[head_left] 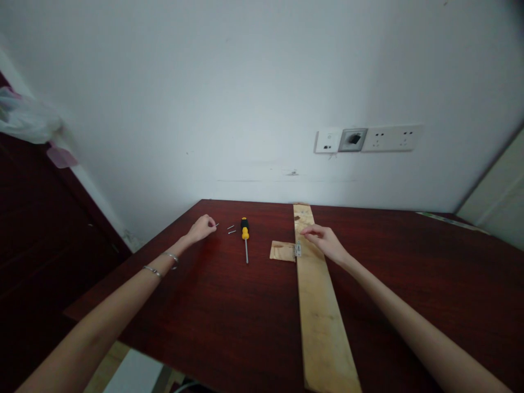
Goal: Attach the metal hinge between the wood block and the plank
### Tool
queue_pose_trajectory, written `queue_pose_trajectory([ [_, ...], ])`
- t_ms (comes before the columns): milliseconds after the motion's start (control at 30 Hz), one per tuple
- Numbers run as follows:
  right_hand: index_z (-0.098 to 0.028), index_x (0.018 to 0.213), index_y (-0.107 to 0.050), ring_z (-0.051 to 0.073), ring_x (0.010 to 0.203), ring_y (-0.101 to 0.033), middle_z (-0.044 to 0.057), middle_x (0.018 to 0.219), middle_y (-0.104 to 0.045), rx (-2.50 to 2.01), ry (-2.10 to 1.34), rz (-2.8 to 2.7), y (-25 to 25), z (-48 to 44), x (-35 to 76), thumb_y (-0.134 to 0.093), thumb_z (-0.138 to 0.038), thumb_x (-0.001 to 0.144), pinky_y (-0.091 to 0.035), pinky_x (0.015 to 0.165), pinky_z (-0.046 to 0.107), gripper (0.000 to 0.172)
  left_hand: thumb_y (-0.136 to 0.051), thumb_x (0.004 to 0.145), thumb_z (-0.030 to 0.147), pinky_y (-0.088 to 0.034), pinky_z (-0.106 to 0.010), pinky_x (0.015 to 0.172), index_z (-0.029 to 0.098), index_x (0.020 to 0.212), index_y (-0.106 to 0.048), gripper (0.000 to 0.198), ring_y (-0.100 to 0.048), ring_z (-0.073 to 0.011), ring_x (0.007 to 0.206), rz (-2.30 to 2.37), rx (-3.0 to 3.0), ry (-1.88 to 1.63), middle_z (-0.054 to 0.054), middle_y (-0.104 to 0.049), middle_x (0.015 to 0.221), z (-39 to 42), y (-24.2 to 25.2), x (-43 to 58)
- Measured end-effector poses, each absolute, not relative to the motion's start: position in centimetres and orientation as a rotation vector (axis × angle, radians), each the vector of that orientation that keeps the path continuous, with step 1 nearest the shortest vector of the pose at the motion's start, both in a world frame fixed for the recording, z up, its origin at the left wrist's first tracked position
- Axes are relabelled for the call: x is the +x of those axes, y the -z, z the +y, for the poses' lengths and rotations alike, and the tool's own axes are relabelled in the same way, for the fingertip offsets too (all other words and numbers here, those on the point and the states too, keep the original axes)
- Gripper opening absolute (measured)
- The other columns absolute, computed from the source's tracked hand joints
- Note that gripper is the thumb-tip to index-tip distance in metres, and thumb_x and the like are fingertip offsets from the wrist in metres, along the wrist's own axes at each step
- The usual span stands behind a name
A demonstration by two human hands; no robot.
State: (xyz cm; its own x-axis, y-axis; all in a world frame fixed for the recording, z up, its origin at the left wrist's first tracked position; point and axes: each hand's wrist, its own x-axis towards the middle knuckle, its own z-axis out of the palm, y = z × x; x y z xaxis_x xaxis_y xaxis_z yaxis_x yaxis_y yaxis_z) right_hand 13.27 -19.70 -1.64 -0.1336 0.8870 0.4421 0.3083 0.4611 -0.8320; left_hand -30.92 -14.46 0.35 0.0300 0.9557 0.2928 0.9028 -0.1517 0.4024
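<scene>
My left hand is closed in a pinch on a small screw at the far left of the dark wooden table. Two more screws lie just right of it. A screwdriver with a yellow and black handle lies beside them, tip pointing toward me. My right hand rests on a long pale wooden plank, fingers stretched toward a small metal hinge. The hinge joins the plank to a small wooden piece on its left.
A white wall stands behind the table with a row of power sockets. Dark wooden furniture with a plastic bag on it stands at the left. The table's near edge runs diagonally at the lower left.
</scene>
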Motion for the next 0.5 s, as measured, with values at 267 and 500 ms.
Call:
queue_pose_trajectory([
  [267,-0.020,0.086,-0.075,0.022,0.081,-0.069,0.007,0.091,-0.076,-0.982,-0.702,-1.654,1.2,-20.4,12.0,-0.064,-0.036,0.074,-0.053,0.075,0.036,0.023,-0.058,0.075,0.030,-0.048,-0.027,0.083,0.012,0.082,-0.069,0.022,-0.062,-0.0142,0.085,1.466,2.147,-1.171,-0.007,-0.068,0.091,-14.1,-4.0,-19.1],
  [500,-0.021,0.085,-0.076,0.024,0.087,-0.070,0.008,0.094,-0.076,-0.947,-0.668,-1.570,0.3,-20.7,11.7,-0.065,-0.043,0.078,-0.055,0.076,0.036,0.026,-0.067,0.071,0.030,-0.047,-0.024,0.079,0.011,0.078,-0.068,0.020,-0.060,-0.0116,0.078,0.914,1.800,-1.325,-0.006,-0.069,0.084,-17.2,-3.7,-8.1],
])
